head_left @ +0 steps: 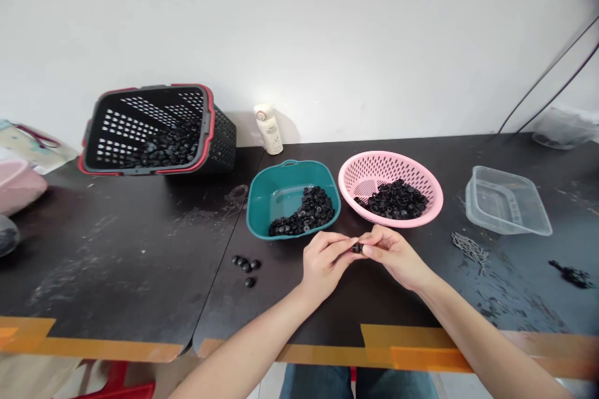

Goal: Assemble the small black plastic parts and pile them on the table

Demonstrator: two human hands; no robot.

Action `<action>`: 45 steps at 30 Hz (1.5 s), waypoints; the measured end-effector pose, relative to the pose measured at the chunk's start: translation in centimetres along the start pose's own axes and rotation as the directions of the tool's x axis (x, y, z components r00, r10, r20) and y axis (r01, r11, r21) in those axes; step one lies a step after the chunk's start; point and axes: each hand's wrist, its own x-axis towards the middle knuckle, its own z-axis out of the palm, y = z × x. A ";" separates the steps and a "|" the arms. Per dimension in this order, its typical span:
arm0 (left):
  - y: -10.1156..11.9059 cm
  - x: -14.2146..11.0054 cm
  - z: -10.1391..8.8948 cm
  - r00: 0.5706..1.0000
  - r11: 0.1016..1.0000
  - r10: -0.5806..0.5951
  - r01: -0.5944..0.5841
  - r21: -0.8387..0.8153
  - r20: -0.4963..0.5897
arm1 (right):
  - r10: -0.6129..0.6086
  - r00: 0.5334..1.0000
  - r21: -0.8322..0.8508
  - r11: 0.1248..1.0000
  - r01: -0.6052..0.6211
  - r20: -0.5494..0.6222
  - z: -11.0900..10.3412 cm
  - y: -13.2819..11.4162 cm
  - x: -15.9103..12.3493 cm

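Observation:
Both hands meet over the table, just in front of two bins. My left hand (326,262) and my right hand (392,255) pinch one small round black part (358,248) between their fingertips; the fingers cover much of it. Straight ahead is a teal basin (255,212) with a heap of black disc-like parts (311,212) on its right side. Beside it stands a pink colander (435,199) holding black ring-shaped parts (400,199). Several black round parts (246,264) lie loose on the table to the left of my left hand.
A dark basket (222,140) with red trim leans at the back left, black parts inside. A white bottle (270,129) stands by the wall. To the right are a clear plastic container (508,202), a pile of metal pins (470,248) and a black cluster (573,275). Orange tape lines the table edge.

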 end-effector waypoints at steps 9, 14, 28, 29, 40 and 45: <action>0.2 -0.1 0.1 1.000 1.000 0.001 -0.001 -0.006 0.003 | 0.042 0.999 0.103 0.994 -0.043 0.010 0.4 0.6 0.2; 0.1 -0.2 0.0 1.000 1.000 -0.002 0.002 0.002 0.014 | 0.033 0.999 0.153 0.988 -0.036 0.024 0.9 0.6 0.1; 0.7 0.2 0.5 0.972 0.947 -0.195 0.221 -0.232 0.130 | 0.012 1.000 0.102 0.995 -0.014 0.021 0.5 0.8 0.0; 0.6 0.3 0.4 0.970 0.944 -0.198 0.228 -0.237 0.143 | 0.024 0.999 0.097 0.995 -0.027 0.028 0.5 0.9 0.0; -0.1 0.2 -0.2 0.980 0.999 0.022 -0.030 0.037 0.196 | 0.011 1.000 -0.045 0.999 -0.011 -0.013 0.2 0.6 -0.1; 0.0 0.2 -0.4 0.968 0.994 0.042 -0.065 0.086 0.248 | -0.315 0.949 -0.577 0.770 0.272 0.028 -0.2 0.5 -0.6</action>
